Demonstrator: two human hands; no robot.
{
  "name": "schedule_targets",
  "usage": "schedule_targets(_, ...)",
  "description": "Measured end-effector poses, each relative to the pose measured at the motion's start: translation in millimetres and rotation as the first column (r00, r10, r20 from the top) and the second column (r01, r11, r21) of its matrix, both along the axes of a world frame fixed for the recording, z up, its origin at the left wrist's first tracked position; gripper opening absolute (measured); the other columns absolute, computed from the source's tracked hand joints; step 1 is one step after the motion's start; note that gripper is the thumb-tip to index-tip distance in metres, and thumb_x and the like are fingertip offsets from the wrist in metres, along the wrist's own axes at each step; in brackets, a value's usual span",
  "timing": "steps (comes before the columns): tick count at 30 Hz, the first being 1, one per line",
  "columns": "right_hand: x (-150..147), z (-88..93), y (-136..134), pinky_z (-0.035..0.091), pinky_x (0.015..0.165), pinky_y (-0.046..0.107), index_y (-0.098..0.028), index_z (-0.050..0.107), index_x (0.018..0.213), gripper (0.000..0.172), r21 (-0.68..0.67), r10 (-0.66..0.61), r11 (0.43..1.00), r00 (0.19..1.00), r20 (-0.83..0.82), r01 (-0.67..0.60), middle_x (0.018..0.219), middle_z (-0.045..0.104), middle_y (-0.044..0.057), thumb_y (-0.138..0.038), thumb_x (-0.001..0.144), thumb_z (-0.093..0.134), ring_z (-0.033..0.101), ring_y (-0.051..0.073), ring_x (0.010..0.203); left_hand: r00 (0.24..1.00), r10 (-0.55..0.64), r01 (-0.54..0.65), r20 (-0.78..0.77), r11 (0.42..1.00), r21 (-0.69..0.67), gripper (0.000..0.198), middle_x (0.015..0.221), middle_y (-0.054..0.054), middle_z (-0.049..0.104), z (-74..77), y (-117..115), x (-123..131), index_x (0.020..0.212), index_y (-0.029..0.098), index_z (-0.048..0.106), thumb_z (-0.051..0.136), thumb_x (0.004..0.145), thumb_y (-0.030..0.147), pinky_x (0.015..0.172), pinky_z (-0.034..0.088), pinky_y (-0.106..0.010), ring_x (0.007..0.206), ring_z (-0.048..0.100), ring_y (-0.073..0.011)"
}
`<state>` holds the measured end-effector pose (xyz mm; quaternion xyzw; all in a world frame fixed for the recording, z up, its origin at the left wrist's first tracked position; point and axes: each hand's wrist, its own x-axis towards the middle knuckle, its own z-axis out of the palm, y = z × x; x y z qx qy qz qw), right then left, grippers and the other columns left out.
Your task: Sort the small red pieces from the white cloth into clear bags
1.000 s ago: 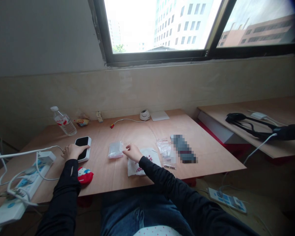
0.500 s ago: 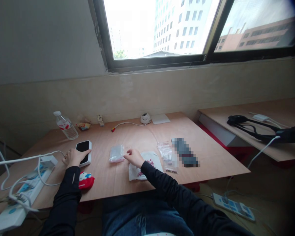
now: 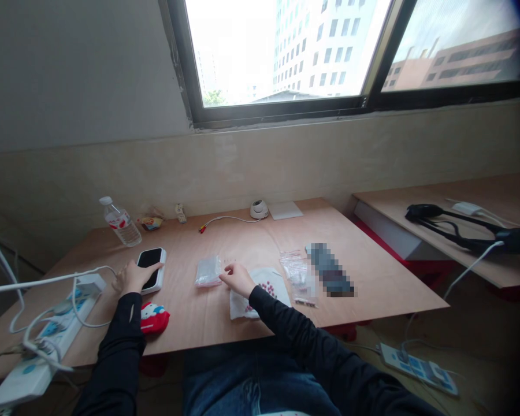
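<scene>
Head view: your left hand [image 3: 134, 277] lies open, fingertips resting on the white-edged, black-faced phone [image 3: 149, 260], gripping nothing. Your right hand [image 3: 238, 279], fingers loosely curled, hangs over the tissue [image 3: 260, 294] printed in pink; whether it pinches anything is too small to tell. A plastic bag [image 3: 208, 271] lies just left of that hand, with a second bag [image 3: 297, 274] to its right, beside a pixelated object [image 3: 329, 268] whose markings cannot be read. A red Hello Kitty pouch [image 3: 153, 318] sits by your left forearm [image 3: 119, 341], near the table's [image 3: 190, 329] front edge. The bottle [image 3: 120, 228] carries a red label, illegible. A stretch of bare wood separates the phone and the first bag. A power strip [image 3: 47, 341] lies at the table's left end.
</scene>
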<state>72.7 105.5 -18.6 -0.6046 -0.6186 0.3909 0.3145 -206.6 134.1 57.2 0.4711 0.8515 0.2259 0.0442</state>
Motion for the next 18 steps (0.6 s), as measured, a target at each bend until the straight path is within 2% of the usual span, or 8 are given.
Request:
schedule_targets(2, -1.9, 0.5, 0.1, 0.046, 0.071, 0.024, -0.006, 0.063, 0.105, 0.040, -0.002, 0.002, 1.000, 1.000, 0.005, -0.002, 0.091, 0.069, 0.012, -0.027, 0.071, 0.057, 0.064, 0.021, 0.085, 0.999, 0.038, -0.039, -0.016, 0.997, -0.072, 0.079, 0.112, -0.020, 0.061, 2.6, -1.3, 2.8, 0.108, 0.005, 0.050, 0.071, 0.053, 0.059, 0.087, 0.040, -0.049, 0.114, 0.046, -0.0407)
schedule_targets(5, -4.5, 3.3, 2.4, 0.046, 0.074, 0.025, -0.007, 0.062, 0.106, 0.041, 0.000, 0.000, 1.000, 1.000, 0.016, 0.000, 0.090, 0.068, 0.012, -0.028, 0.072, 0.057, 0.064, 0.022, 0.087, 0.999, 0.039, -0.041, -0.022, 0.995, -0.091, 0.082, 0.117, -0.022, 0.058, 2.6, -0.2, 2.3, 0.111, 0.004, 0.049, 0.069, 0.054, 0.060, 0.086, 0.040, -0.050, 0.115, 0.046, -0.0419)
schedule_targets(10, -9.1, 10.4, 10.4, 0.044, 0.082, 0.030, -0.007, 0.056, 0.111, 0.047, -0.002, -0.041, 0.999, 0.997, 0.060, 0.042, 0.106, 0.063, 0.017, -0.033, 0.072, 0.058, 0.060, 0.025, 0.099, 0.998, 0.029, -0.036, -0.052, 0.991, -0.132, 0.093, 0.128, -0.033, 0.046, -7.5, 5.2, -4.3, 0.121, 0.000, 0.045, 0.064, 0.056, 0.064, 0.092, 0.036, -0.053, 0.118, 0.043, -0.0447)
schedule_targets(13, -12.4, 13.2, 13.8, 0.044, 0.083, 0.031, -0.008, 0.055, 0.110, 0.051, -0.030, -0.054, 0.998, 0.994, 0.094, 0.057, 0.112, 0.060, 0.019, -0.036, 0.069, 0.063, 0.058, 0.027, 0.104, 0.988, 0.040, -0.053, -0.149, 0.995, -0.082, 0.095, 0.129, -0.034, 0.042, -14.1, 0.5, 7.0, 0.126, -0.003, 0.040, 0.063, 0.060, 0.061, 0.095, 0.032, -0.052, 0.121, 0.039, -0.0450)
schedule_targets(16, -17.4, 15.5, 14.8, 0.045, 0.080, 0.033, -0.010, 0.054, 0.108, 0.057, -0.074, -0.048, 0.996, 0.989, 0.138, 0.059, 0.111, 0.061, 0.019, -0.038, 0.061, 0.071, 0.060, 0.028, 0.102, 0.953, -0.039, 0.084, -0.302, 0.987, 0.137, 0.081, 0.144, -0.029, 0.025, -20.1, -12.0, 35.1, 0.135, 0.003, 0.031, 0.057, 0.073, 0.048, 0.102, 0.023, -0.053, 0.130, 0.026, -0.0420)
schedule_targets(18, -21.8, 17.2, 14.6, 0.046, 0.078, 0.033, -0.011, 0.054, 0.107, 0.059, -0.096, -0.036, 0.994, 0.985, 0.166, 0.052, 0.108, 0.063, 0.018, -0.035, 0.057, 0.075, 0.061, 0.029, 0.099, 0.967, -0.169, 0.198, -0.191, 0.969, 0.145, 0.070, 0.146, -0.025, 0.025, -25.5, -21.2, 57.4, 0.135, 0.009, 0.034, 0.055, 0.077, 0.042, 0.102, 0.022, -0.053, 0.132, 0.024, -0.0404)
